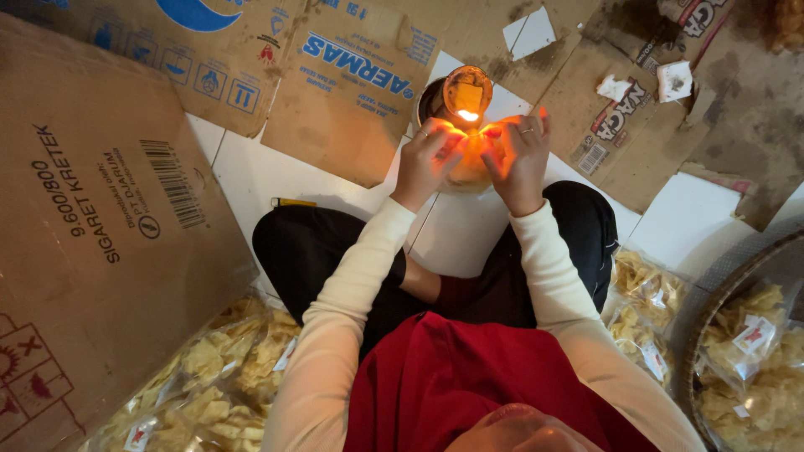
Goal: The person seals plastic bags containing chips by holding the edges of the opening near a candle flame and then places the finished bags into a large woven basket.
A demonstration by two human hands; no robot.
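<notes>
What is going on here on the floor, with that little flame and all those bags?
A person sits cross-legged on a white tiled floor, both hands raised to a small flame burning in a round tin. The left hand and right hand pinch something glowing between them beside the flame; what it is cannot be made out. Clear bags of pale chips lie at the person's left, more bags at the right, and flattened cardboard lies around.

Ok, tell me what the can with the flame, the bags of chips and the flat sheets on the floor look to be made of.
Can: apparently metal, going by its shiny rim and round wall. Bags of chips: thin clear plastic film, glossy and creased, with the chips visible through it. Flat sheets: brown corrugated cardboard, matte, with fold lines and torn edges.
</notes>
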